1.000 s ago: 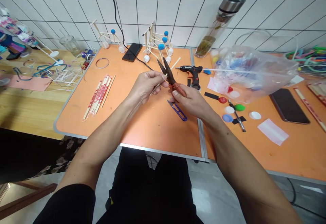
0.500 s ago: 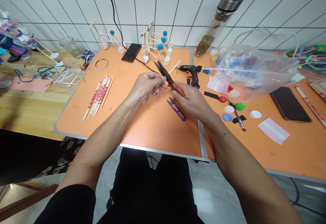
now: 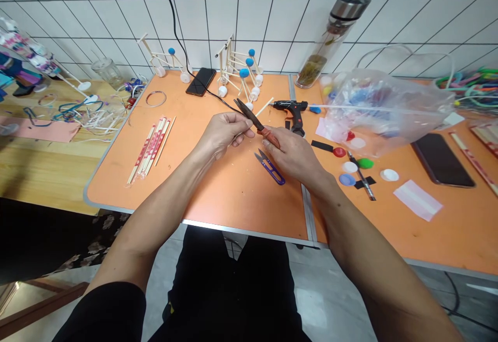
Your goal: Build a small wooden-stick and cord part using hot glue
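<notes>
In my right hand (image 3: 290, 150) is a pair of scissors (image 3: 251, 115) with dark blades and reddish handles, pointing up and left. The blades look nearly closed, crossing a thin wooden stick (image 3: 265, 106). My left hand (image 3: 225, 133) pinches the stick's near end between thumb and fingers, close beside the blades; that end is hidden by the fingertips. Purple thread snips (image 3: 271, 168) lie on the orange table (image 3: 233, 202) just below my right hand. Behind the blades stands a stick frame (image 3: 235, 67) with blue and white caps. A black glue gun (image 3: 291, 111) lies to the right.
Packaged chopsticks (image 3: 150, 150) lie at left, with a loose stick alongside. One phone (image 3: 201, 81) is at the back, another (image 3: 442, 160) at right. Bottle caps, a pen (image 3: 361, 176) and a plastic bag (image 3: 385, 108) occupy the right side. A glass bottle (image 3: 330, 43) stands by the wall.
The scissor blades have come closer together across the stick. Both hands stay in nearly the same place.
</notes>
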`<state>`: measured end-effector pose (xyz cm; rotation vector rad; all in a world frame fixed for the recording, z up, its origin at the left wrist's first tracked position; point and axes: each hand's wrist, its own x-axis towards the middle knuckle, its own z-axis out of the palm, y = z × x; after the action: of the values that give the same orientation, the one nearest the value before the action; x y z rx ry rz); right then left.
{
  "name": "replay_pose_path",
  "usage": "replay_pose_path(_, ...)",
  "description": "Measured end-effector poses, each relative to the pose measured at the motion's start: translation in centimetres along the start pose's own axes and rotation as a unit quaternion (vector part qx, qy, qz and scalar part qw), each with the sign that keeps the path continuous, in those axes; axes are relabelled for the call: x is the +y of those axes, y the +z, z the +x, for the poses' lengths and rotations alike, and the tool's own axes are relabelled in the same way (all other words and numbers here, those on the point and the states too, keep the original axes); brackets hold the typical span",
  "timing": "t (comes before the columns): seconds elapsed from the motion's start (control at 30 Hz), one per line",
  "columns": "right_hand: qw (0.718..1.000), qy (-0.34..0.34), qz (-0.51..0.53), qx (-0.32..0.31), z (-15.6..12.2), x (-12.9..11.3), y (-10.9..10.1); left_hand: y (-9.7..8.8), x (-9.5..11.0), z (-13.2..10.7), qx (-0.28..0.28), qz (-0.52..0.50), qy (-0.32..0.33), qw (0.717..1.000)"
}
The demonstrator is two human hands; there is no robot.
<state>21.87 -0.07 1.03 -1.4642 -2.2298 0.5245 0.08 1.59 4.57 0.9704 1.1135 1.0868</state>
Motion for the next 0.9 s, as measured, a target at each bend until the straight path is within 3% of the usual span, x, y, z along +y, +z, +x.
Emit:
replay_pose_path(0.47, 0.998, 0.051, -0.034, -0.008, 0.23, -0.23, 0.28, 0.06, -0.58, 0.13, -0.008, 0.021, 0.012, 1.000)
replay_pose_path(0.7, 0.997, 0.031, -0.066, 0.009, 0.14, -0.60, 0.11, 0.10, -0.88, 0.25, 0.002, 0.045, 0.032, 0.998)
replay_pose_path(0.9, 0.998, 0.062, 0.000, -0.021, 0.14, -0.77, -0.06, 0.21, -0.80, 0.11, 0.006, 0.034, 0.040, 0.999)
